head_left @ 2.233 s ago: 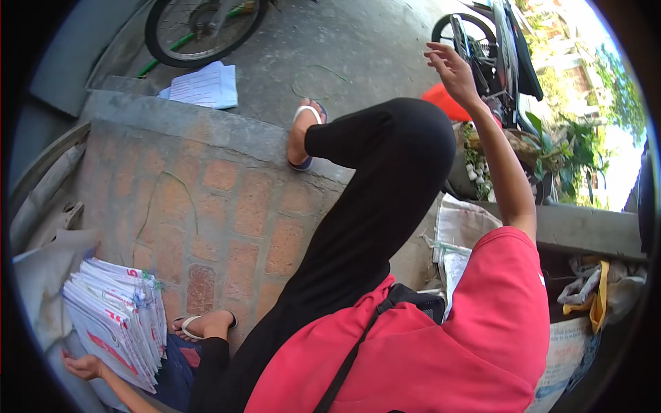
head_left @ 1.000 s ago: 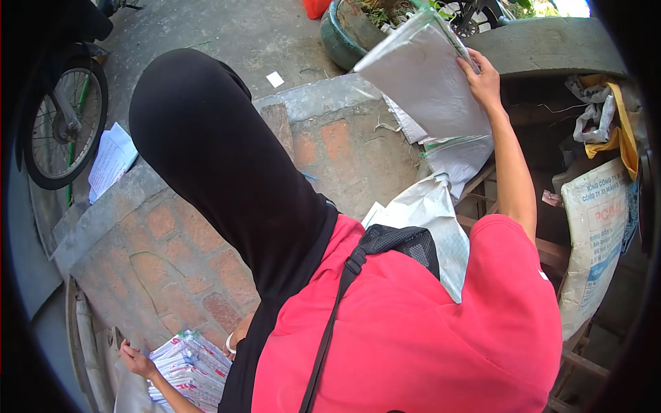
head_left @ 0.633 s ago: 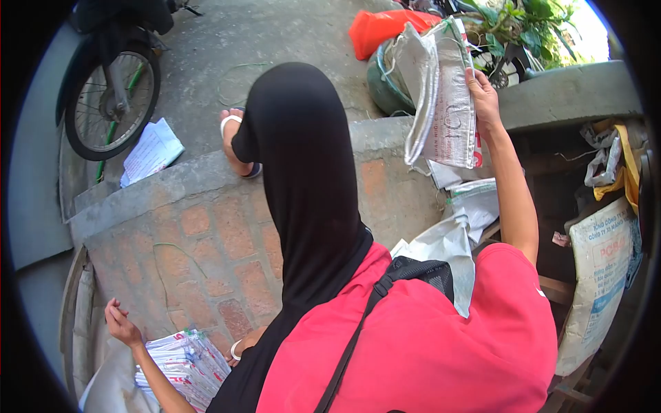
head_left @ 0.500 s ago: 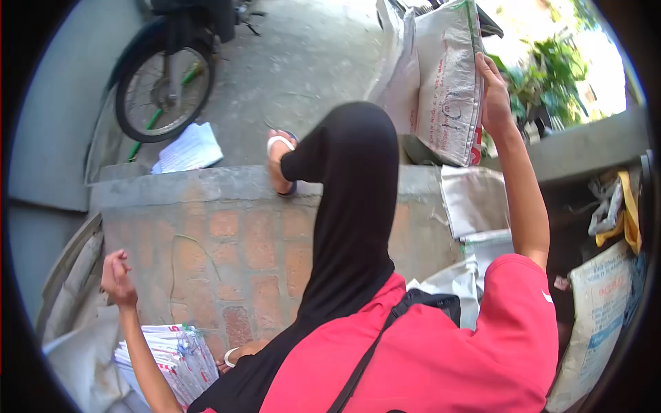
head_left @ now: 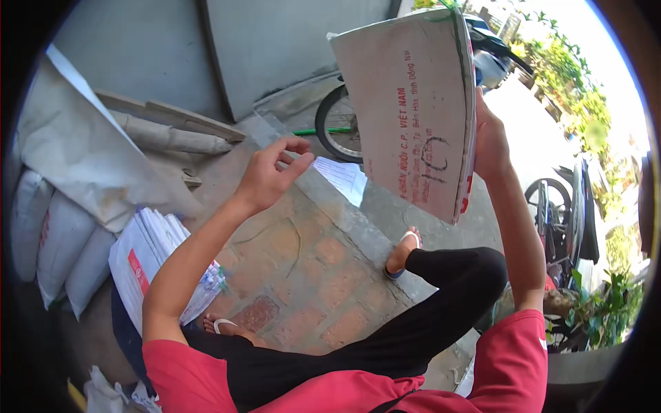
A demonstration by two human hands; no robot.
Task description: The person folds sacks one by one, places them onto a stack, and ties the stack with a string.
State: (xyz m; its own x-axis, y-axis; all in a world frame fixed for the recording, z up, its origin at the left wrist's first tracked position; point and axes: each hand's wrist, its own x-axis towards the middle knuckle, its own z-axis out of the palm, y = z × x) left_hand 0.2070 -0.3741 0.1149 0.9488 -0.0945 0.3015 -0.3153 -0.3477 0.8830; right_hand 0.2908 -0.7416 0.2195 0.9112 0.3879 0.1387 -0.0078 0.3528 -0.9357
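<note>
In the head view, with clock directions taken from its centre, the right hand (head_left: 491,141) is at two o'clock, gripping the right edge of a flat folded sack bundle (head_left: 406,131). That bundle is held up at one o'clock, its broad face a slightly bowed, dull white four-sided sheet with red lettering and a dark, loosely drawn mark. Several thin layers show along its right edge, and green trim runs at its top corner.

The left hand (head_left: 272,175), at ten o'clock, is apart from the bundle and holds nothing; its fingers are loosely bent, the thumb standing away from them. Just beyond its fingertips, creased white papers (head_left: 344,180) lie near the rough concrete edge (head_left: 344,213).

Between eight and nine o'clock, partly behind the left forearm, rests a thick stack of folded white sacks (head_left: 148,237), its layered edges crinkled and one face marked with a red patch. Further out towards nine are plump, pillow-shaped white sacks (head_left: 72,241), under a limp pale sheet (head_left: 76,141). At six o'clock spreads worn orange brick paving (head_left: 303,320) with grey mortar, crossed by a thin curved strand (head_left: 299,241).
</note>
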